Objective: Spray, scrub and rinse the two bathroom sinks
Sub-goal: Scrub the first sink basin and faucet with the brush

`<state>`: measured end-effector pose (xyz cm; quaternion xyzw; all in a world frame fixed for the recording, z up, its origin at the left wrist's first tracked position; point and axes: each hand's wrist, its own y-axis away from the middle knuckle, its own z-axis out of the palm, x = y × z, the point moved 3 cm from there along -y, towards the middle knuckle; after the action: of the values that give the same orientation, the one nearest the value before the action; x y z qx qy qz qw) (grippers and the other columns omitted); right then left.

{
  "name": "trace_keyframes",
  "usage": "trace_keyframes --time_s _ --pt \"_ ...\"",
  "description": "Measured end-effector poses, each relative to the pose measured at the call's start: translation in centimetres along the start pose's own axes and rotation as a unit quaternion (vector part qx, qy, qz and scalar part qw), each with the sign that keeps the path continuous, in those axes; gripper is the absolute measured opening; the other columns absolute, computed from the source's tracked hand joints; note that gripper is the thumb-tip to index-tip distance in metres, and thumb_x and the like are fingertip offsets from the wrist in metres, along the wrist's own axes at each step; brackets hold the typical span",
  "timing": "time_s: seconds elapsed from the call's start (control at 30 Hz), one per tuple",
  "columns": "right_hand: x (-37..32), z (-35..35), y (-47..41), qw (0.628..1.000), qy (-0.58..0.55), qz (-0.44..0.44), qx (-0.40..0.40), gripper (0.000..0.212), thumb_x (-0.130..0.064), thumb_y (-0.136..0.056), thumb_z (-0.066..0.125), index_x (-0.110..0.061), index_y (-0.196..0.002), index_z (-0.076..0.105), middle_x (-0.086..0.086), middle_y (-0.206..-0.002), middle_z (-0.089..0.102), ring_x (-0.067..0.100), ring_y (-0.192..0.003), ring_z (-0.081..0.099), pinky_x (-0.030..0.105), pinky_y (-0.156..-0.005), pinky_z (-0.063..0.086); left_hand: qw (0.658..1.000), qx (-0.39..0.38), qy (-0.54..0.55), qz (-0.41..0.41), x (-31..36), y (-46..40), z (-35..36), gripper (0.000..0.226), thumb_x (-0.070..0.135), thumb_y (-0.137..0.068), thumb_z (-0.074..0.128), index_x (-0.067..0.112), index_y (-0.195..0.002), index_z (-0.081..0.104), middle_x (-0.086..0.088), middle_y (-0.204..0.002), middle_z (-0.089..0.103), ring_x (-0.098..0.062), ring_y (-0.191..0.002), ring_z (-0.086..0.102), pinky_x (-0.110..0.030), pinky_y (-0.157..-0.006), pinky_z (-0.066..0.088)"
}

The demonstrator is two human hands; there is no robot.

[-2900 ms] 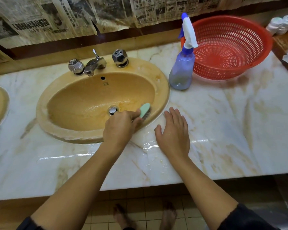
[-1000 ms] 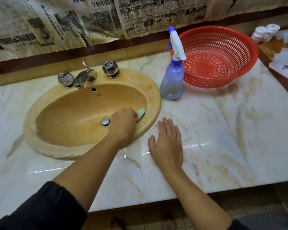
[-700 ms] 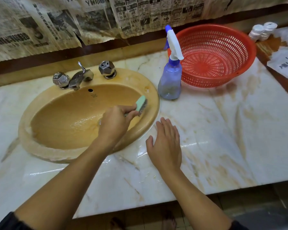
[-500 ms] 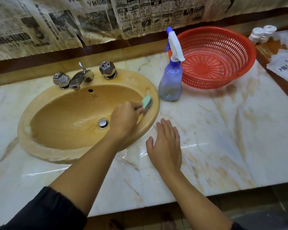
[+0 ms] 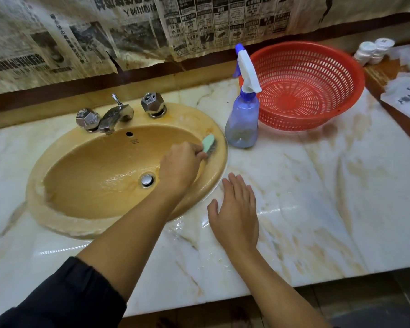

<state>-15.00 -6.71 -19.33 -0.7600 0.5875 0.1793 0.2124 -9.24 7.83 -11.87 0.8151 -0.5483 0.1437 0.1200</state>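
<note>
My left hand (image 5: pixel 179 168) grips the brush (image 5: pixel 208 143) on the sink (image 5: pixel 57 221) rim; my right hand (image 5: pixel 237 210) lies flat on the wet bench (image 5: pixel 317 197). Scrubbing wide might bump the spray bottle (image 5: pixel 243 121) over.

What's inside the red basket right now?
Nothing shows inside the red basket; its holed floor looks bare. The spray bottle in front covers a strip of its left side.

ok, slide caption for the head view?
Left hand scrubs yellow sink with green brush; right hand flat on marble counter.
</note>
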Motion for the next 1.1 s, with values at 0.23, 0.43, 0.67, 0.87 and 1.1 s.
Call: trace_keyframes --time_s 0.23,0.43,0.67,0.87,1.1 --pt "0.0 0.1 -0.1 1.000 0.001 0.001 -0.002 0.056 -0.030 -0.087 0.049 -0.010 -0.139 0.052 0.004 -0.153 0.043 0.018 -0.147 0.031 0.041 -0.122 0.022 0.998 -0.006 -0.055 0.008 0.2 -1.0 -0.4 0.023 0.036 -0.099 0.058 0.031 -0.118 0.071 -0.009 -0.100 0.070 -0.034 -0.089 0.063 -0.037 -0.072 0.048" --pt "0.0 0.0 -0.2 1.000 -0.002 0.002 0.000 0.056 -0.030 -0.087 0.050 -0.010 -0.139 0.052 0.004 -0.152 0.044 0.018 -0.146 0.032 0.041 -0.122 0.023 0.998 -0.004 -0.062 0.006 0.6 -1.0 -0.5 0.025 0.036 -0.100 0.057 0.029 -0.120 0.071 -0.009 -0.100 0.069 -0.032 -0.086 0.061 -0.037 -0.070 0.044" --pt "0.0 0.2 -0.3 1.000 -0.001 0.006 -0.005 0.055 -0.029 -0.088 0.052 -0.011 -0.140 0.051 0.003 -0.153 0.043 0.018 -0.147 0.030 0.040 -0.123 0.020 0.999 -0.003 -0.048 -0.005 0.0 -1.2 -0.5 0.020 0.036 -0.098 0.059 0.030 -0.112 0.073 -0.008 -0.097 0.069 -0.034 -0.088 0.061 -0.035 -0.069 0.041" --pt "0.0 0.2 -0.3 1.000 -0.001 0.010 -0.007 0.056 -0.030 -0.088 0.052 -0.011 -0.140 0.051 0.003 -0.154 0.043 0.017 -0.147 0.030 0.039 -0.123 0.019 0.996 -0.030 -0.076 0.030 0.5 -1.0 -0.2 0.021 0.035 -0.100 0.056 0.029 -0.113 0.072 -0.006 -0.089 0.067 -0.031 -0.080 0.061 -0.037 -0.066 0.046" --pt "-0.1 0.1 -0.4 1.000 -0.002 0.007 0.006 0.056 -0.030 -0.086 0.051 -0.009 -0.138 0.053 0.005 -0.151 0.046 0.019 -0.145 0.034 0.042 -0.122 0.023 0.998 -0.027 -0.051 0.031 0.0 -0.3 -0.4 0.021 0.037 -0.097 0.059 0.027 -0.110 0.074 -0.006 -0.095 0.072 -0.031 -0.085 0.063 -0.039 -0.072 0.053"
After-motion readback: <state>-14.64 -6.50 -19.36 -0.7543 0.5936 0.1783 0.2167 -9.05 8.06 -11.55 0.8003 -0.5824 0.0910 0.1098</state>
